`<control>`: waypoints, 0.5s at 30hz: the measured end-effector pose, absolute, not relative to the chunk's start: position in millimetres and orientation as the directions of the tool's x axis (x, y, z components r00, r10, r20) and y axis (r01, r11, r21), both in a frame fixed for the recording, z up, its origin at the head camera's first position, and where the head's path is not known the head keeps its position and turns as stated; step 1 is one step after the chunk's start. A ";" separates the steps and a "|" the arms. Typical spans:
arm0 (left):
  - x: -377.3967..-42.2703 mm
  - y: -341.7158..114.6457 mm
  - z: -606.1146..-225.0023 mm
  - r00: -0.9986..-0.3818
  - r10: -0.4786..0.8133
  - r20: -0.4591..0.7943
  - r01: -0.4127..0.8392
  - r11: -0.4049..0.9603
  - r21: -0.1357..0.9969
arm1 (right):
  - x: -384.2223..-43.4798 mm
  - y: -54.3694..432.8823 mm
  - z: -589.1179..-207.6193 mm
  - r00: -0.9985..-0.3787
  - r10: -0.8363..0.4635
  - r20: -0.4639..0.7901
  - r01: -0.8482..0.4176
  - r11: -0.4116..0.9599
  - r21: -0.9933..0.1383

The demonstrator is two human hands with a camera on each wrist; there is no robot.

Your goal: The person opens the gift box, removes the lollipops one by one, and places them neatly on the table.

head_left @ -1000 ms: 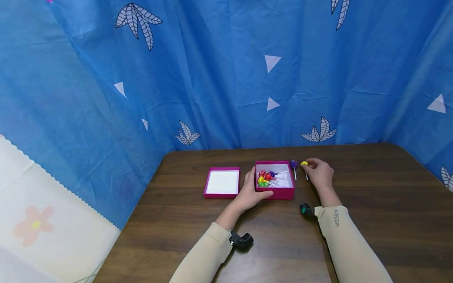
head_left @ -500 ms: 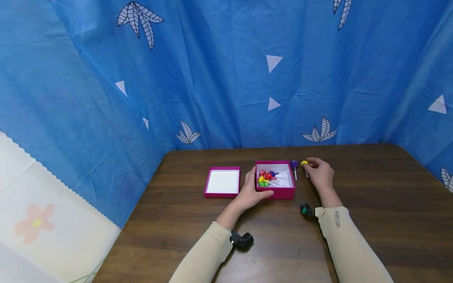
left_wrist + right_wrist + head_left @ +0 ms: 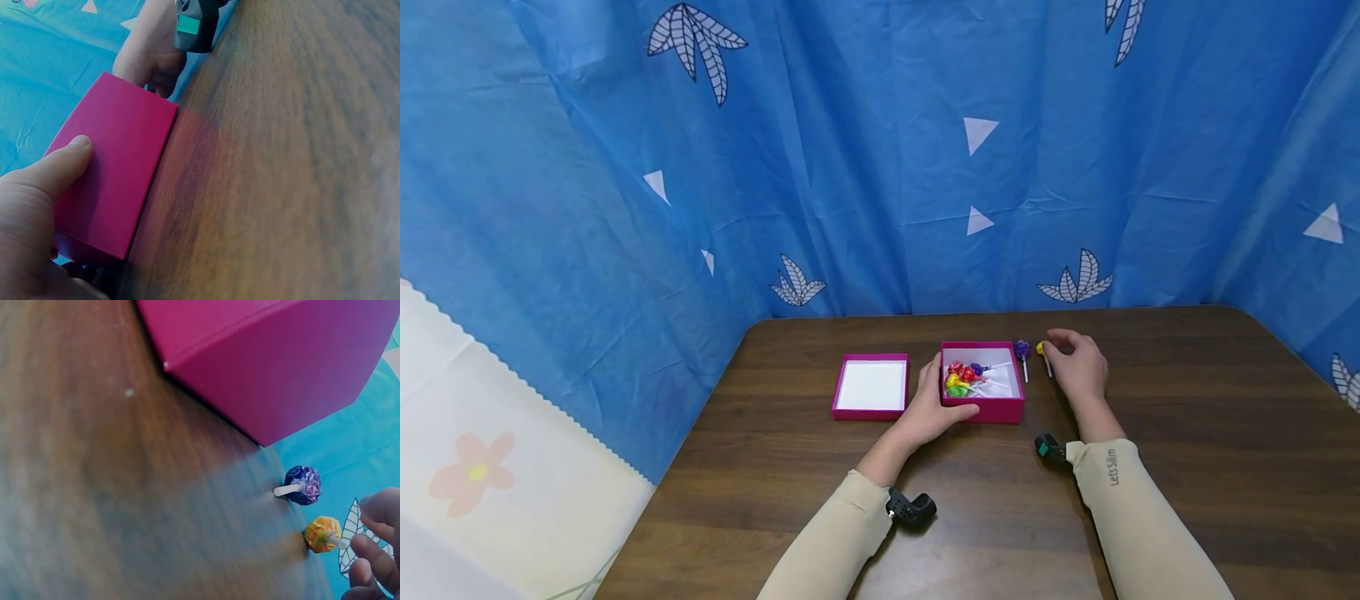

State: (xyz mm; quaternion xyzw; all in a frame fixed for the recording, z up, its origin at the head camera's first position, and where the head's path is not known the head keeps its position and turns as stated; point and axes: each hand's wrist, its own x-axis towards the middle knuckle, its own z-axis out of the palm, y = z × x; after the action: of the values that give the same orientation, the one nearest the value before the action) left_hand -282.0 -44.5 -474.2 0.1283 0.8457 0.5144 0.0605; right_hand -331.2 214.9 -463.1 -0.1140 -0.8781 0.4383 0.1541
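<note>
My left hand (image 3: 930,408) holds the open magenta box (image 3: 1000,410) at its front left corner. The thumb lies along the front wall in the left wrist view, and the other fingers are at the left side. Inside the box are several lollipops (image 3: 968,375) in red, yellow, green and purple wrappers. Just right of it a purple lollipop (image 3: 303,485) lies on the table. Beside that one is a yellow lollipop (image 3: 322,534), its stick towards me. My right hand (image 3: 1078,367) is at its right, thumb and fingers spread slightly apart and gripping nothing.
A magenta box lid (image 3: 871,387) with a white inside lies left of my left hand. Both stand on a brown wooden table (image 3: 985,517). A blue patterned curtain (image 3: 880,167) hangs behind the table's far edge.
My right thumb and fingers have let go of the yellow lollipop and moved slightly apart from it. The yellow head has shifted slightly left. My left hand and the box stay in place.
</note>
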 end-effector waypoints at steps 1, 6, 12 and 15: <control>-282.0 -44.4 -474.3 -0.960 0.279 0.029 0.154 0.438 0.886 | -330.9 214.3 -462.5 -0.925 0.333 0.181 0.055 0.591 -0.804; -282.2 -44.2 -473.9 -0.960 0.278 0.030 0.155 0.440 0.884 | -330.5 211.7 -457.5 -0.919 0.322 0.228 0.012 0.600 -0.800; -282.8 -43.9 -474.5 -0.961 0.276 0.033 0.158 0.443 0.882 | -328.4 207.9 -446.0 -0.908 0.306 0.288 -0.041 0.617 -0.786; -282.9 -43.8 -475.4 -0.960 0.278 0.031 0.157 0.444 0.882 | -326.1 205.1 -439.2 -0.898 0.307 0.314 -0.065 0.614 -0.786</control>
State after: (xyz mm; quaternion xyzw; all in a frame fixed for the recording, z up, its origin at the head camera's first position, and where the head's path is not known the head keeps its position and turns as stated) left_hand -282.9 -43.8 -475.4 0.1283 0.8477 0.5113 0.0592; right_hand -326.1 205.1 -439.2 -0.0692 -0.8724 0.4337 0.2145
